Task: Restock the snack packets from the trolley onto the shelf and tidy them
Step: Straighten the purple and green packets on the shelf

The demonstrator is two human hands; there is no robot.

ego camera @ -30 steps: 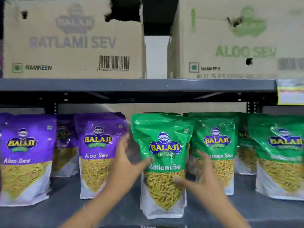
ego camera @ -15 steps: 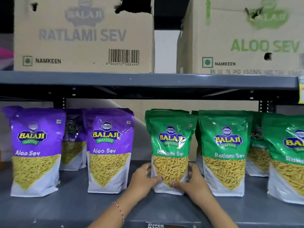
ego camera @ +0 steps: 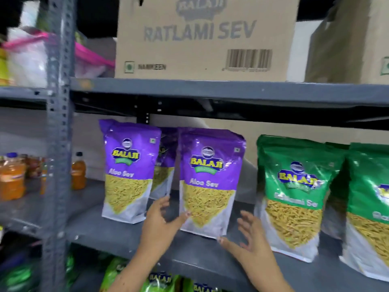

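Observation:
A purple Aloo Sev packet (ego camera: 208, 182) stands upright on the grey shelf (ego camera: 200, 251). My left hand (ego camera: 162, 224) is at its lower left corner, thumb touching the front and fingers spread. My right hand (ego camera: 250, 239) is at its lower right corner, fingers apart, thumb by the bottom edge. Neither hand closes around it. Another purple Aloo Sev packet (ego camera: 129, 171) stands further left, with a third one (ego camera: 165, 163) behind the two. Green Ratlami Sev packets (ego camera: 294, 194) stand in a row to the right.
A grey perforated upright (ego camera: 60, 123) divides this bay from a left bay with orange bottles (ego camera: 13, 178). A Ratlami Sev carton (ego camera: 202, 36) sits on the upper shelf (ego camera: 210, 89). More green packets (ego camera: 160, 281) lie on the shelf below.
My hands let go of the green Ratlami Sev packet and moved left to the purple Aloo Sev packet. The view swung left, so the left bay with bottles now shows.

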